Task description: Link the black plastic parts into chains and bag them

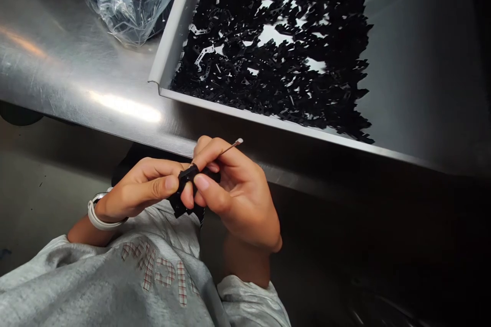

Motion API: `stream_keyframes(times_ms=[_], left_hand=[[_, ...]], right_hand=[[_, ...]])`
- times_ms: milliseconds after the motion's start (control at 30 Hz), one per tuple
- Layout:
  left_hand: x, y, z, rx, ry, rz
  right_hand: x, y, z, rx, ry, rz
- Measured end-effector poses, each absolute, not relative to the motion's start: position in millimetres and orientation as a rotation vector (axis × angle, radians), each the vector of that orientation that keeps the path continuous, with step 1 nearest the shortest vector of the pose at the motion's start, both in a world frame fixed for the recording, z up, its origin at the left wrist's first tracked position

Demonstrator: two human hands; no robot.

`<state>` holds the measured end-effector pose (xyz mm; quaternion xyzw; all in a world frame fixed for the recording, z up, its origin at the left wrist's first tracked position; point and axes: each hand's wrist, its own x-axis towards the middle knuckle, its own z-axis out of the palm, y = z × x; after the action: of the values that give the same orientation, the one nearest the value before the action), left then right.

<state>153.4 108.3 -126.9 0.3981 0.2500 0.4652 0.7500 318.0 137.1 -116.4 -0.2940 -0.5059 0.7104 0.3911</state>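
Between my two hands is a small black part with an angular outline, held just in front of my body. My left hand pinches its left side between thumb and fingers. On the other side, my right hand grips the part with thumb and fingertips. A thin rod with a pale, flattened tip also sticks out between the right fingers, pointing up and right; its other end is hidden by the part and fingers. The fingers cover much of the black part.
A white tray stands on the metal table, its left and middle covered by many black parts like the held one in colour. A clear plastic bag with dark contents lies left of the tray. The table's front edge runs just beyond my hands.
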Motion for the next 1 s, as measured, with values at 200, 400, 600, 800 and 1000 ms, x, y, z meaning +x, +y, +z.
stream_keyframes(times_ms=[200, 400, 600, 800, 1000], left_hand=[[153.2, 109.2, -126.5, 0.861, 0.579, 0.993], [150.9, 110.8, -130.1, 0.816, 0.569, 0.995], [147.8, 109.8, -131.2, 0.721, 0.574, 1.055], [146.8, 109.7, -128.7, 0.753, 0.645, 1.166], [147.8, 109.2, -126.0, 0.761, 0.654, 1.214]], right_hand=[[316.4, 137.7, -116.4, -0.684, -1.237, 1.848], [315.4, 137.5, -117.0, -0.757, -1.18, 1.821], [312.8, 137.4, -121.3, -0.902, -1.2, 1.603], [310.7, 136.1, -129.1, -0.97, -1.225, 1.401], [310.4, 138.8, -135.4, -0.919, -1.222, 1.251]])
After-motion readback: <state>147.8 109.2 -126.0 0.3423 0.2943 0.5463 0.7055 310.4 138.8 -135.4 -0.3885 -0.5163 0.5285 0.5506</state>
